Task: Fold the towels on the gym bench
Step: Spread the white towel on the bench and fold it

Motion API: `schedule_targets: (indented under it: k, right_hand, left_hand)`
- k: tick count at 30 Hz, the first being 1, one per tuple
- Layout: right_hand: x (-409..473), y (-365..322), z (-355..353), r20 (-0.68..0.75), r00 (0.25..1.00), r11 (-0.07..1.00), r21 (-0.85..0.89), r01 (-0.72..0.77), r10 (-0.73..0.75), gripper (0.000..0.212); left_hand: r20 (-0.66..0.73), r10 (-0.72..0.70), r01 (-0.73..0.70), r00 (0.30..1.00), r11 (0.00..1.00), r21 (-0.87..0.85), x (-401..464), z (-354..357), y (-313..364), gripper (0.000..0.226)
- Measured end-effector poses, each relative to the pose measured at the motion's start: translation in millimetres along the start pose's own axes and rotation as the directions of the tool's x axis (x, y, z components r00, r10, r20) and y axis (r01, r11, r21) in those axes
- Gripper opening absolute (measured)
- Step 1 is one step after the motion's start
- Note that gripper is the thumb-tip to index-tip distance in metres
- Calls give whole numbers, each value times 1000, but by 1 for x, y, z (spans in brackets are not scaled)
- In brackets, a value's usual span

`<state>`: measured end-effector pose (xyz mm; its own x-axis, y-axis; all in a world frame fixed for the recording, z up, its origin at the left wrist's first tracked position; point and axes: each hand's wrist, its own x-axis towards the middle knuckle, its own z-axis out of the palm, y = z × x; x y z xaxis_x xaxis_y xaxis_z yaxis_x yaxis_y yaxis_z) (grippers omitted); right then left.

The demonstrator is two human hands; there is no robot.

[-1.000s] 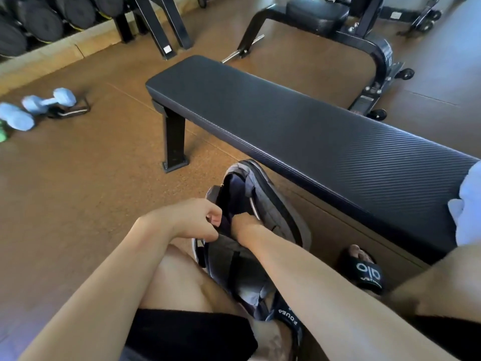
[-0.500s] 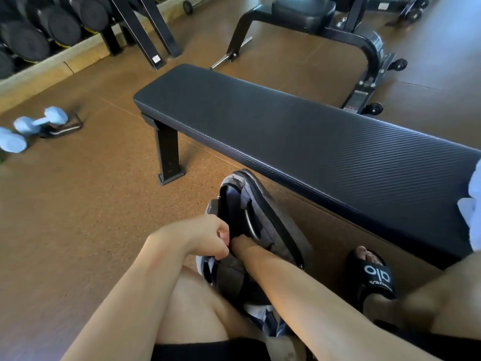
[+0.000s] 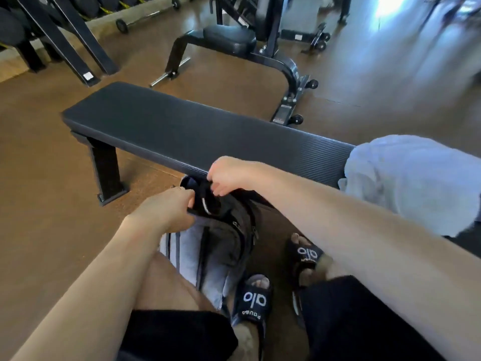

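Brown cork-like floor [image 3: 39, 204] spreads under everything, out past my fingertips on all sides. Beyond my knuckles runs the long black padded gym bench [image 3: 182, 136] with its ribbed vinyl top, and at its end, off to the right of my right fingers, lies a crumpled pale blue-white towel [image 3: 406, 183], draped over the bench edge. Directly beneath my fingers sits a grey and black fabric backpack [image 3: 226, 246], leaning against the bench with pale cloth showing along its left side. My left hand [image 3: 166, 212] curls its fingers round the black upper edge of the backpack, and my right hand [image 3: 229, 175], just above it, pinches the same black edge. Nearer me than both sets of fingers are my two black slide sandals [image 3: 253, 300] with white lettering.
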<state>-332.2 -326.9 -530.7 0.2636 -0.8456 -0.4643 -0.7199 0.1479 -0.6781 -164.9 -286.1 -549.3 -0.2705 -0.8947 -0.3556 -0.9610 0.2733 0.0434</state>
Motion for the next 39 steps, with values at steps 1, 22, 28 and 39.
schedule_targets:
  k: [1, 22, 28, 39]
  right_hand:
    - [-15, 0, -23, -72, 997, 1000, -11, -18, 17, 32]
    - [-154, 175, -145, -770, 594, 705, -289, -648, 231, 30]
    - [-151, 172, -153, -847, 513, 912, -96, -399, 135, 12]
    - [-160, 145, -146, -923, 382, 958, 67, 279, -46, 13]
  left_hand:
    - [-8, 17, -16, 1000, 1000, 15, 3, -2, 7, 24]
    - [-182, 547, -550, 817, 647, -528, 82, -49, 254, 47]
    - [-265, 545, -567, 796, 516, -642, 93, -50, 261, 55]
    - [-466, 484, -620, 741, 225, -751, 95, -61, 279, 30]
